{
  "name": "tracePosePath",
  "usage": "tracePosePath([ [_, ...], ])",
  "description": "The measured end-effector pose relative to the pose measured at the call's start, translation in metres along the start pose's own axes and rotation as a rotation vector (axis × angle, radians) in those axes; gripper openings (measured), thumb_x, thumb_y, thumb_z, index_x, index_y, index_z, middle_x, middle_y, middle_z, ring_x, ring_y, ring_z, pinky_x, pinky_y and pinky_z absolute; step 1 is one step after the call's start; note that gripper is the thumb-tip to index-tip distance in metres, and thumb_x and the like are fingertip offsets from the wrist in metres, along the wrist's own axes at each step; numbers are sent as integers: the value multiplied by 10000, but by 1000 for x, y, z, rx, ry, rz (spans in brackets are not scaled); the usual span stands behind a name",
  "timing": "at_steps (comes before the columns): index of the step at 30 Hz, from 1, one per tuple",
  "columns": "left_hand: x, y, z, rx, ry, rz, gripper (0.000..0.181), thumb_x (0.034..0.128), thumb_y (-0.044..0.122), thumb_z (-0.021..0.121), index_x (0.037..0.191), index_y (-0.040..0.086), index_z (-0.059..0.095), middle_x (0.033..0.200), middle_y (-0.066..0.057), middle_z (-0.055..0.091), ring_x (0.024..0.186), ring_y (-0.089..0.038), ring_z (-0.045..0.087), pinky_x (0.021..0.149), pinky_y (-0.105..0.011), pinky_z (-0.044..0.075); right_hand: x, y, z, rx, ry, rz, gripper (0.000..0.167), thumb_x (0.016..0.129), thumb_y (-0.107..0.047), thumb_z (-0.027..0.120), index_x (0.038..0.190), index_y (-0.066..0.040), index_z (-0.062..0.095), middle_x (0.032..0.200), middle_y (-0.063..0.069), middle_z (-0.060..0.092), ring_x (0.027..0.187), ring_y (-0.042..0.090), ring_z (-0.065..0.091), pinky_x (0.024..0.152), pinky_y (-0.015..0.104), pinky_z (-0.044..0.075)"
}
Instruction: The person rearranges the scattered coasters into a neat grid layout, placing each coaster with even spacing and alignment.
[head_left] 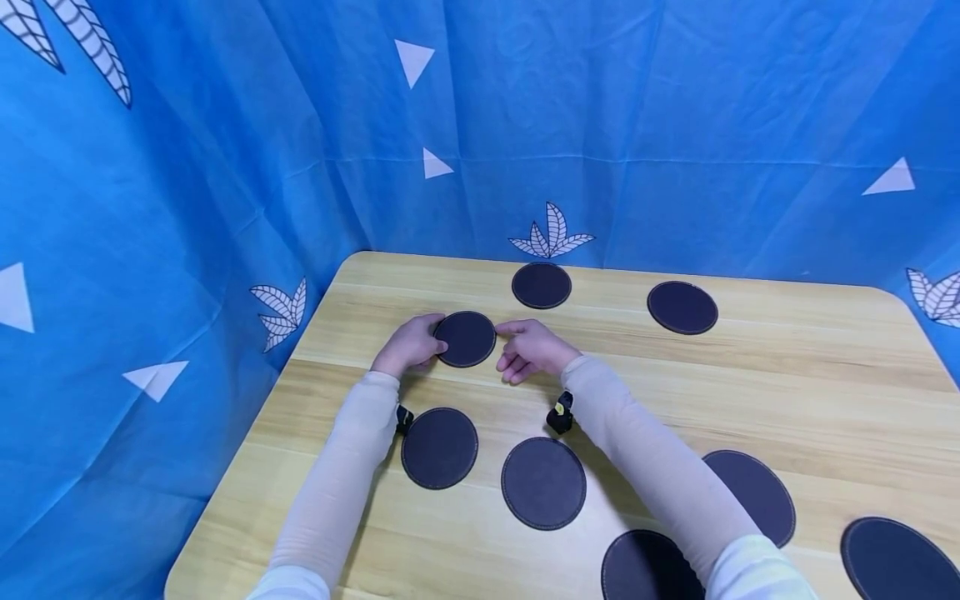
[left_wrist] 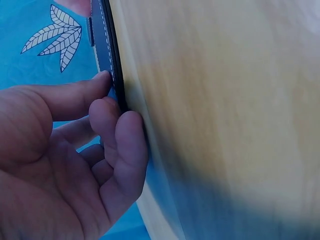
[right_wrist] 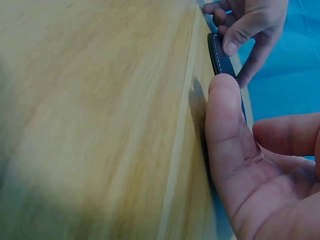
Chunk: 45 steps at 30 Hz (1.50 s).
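Note:
A round dark coaster (head_left: pixel 467 340) with pale edge stitching lies toward the table's back left, between my two hands. My left hand (head_left: pixel 415 342) grips its left edge, thumb over the rim, and the left wrist view shows that thumb (left_wrist: pixel 82 95) against the stitched coaster (left_wrist: pixel 103 42). On the opposite side, my right hand (head_left: pixel 534 348) reaches its index finger to the coaster's right edge. Its other fingers are loosely bent and hold nothing. The right wrist view shows the coaster (right_wrist: pixel 223 60) nearly edge-on beyond the right hand (right_wrist: pixel 260 170).
More dark coasters lie spread over the wooden table (head_left: pixel 787 358): one behind (head_left: pixel 542 285), one at the back right (head_left: pixel 682 307), two in front (head_left: pixel 439 447) and others under or beside the right forearm. A blue printed cloth (head_left: pixel 637 125) hangs around the table's back and left.

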<state>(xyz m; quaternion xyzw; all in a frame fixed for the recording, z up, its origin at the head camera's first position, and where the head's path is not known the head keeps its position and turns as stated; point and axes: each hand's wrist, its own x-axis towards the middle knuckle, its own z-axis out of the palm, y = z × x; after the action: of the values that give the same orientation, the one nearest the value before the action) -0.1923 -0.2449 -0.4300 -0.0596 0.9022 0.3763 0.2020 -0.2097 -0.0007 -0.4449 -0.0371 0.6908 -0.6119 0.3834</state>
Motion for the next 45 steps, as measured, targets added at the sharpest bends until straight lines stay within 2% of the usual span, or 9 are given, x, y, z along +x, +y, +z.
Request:
tracePosePath([
  [12,3,2,-4,20,19,25,620,1003,109,603,1577,130,369,1395,-179,520,442,-111,386,534,-298,492,-2,-2,-8,2,6,1,560,996,7,465,1546,-42,369,850,217,678,604,242,663,619,377,602],
  [19,9,15,-3,60,66,70,551,1041,194,558,1564,129,395,1513,-154,452,504,-108,433,527,-299,476,-10,-3,-23,-18,85,-30,420,987,8,460,1404,52,484,839,213,661,617,239,663,625,380,602],
  [23,14,30,2,29,57,84,527,1050,206,551,1552,122,414,1324,-151,583,498,-138,446,558,-310,474,-12,-4,-37,-42,150,-46,322,1016,-31,473,1312,69,548,853,208,668,639,236,675,643,379,606],
  [28,26,50,9,1,53,129,491,1042,214,559,1511,94,475,999,-111,616,610,-182,527,654,-345,531,-13,-7,-56,-41,312,-72,289,1013,-53,480,1247,79,585,908,223,673,675,249,683,664,374,608],
  [32,38,67,15,-49,39,146,474,1036,200,562,1490,78,499,785,-61,539,555,-161,469,624,-335,507,-11,-12,-70,-17,424,-78,378,967,-8,456,1327,71,539,1014,237,644,749,280,679,697,374,607],
  [36,50,85,22,-141,8,134,483,1033,166,556,1497,54,478,702,-47,488,504,-131,393,567,-303,439,-5,-18,-78,11,459,-60,505,955,-22,435,1454,57,420,1144,239,574,833,302,672,737,367,604],
  [38,57,93,26,-173,-4,123,500,1029,152,555,1506,40,456,736,-57,500,499,-124,380,557,-291,425,-1,-21,-81,23,464,-51,564,952,-31,433,1502,62,349,1235,237,539,871,315,671,757,368,603],
  [41,66,102,35,-164,-8,112,546,1020,149,560,1528,20,406,955,-120,593,534,-131,411,583,-285,454,3,-24,-84,26,465,-38,620,930,-21,429,1528,72,291,1292,254,513,912,337,669,781,378,600],
  [45,75,109,46,-116,22,97,597,1009,162,567,1545,1,359,1339,-173,556,678,-185,528,681,-314,517,10,-24,-85,19,442,-18,663,897,6,424,1537,74,264,1136,234,549,890,340,676,772,392,603],
])
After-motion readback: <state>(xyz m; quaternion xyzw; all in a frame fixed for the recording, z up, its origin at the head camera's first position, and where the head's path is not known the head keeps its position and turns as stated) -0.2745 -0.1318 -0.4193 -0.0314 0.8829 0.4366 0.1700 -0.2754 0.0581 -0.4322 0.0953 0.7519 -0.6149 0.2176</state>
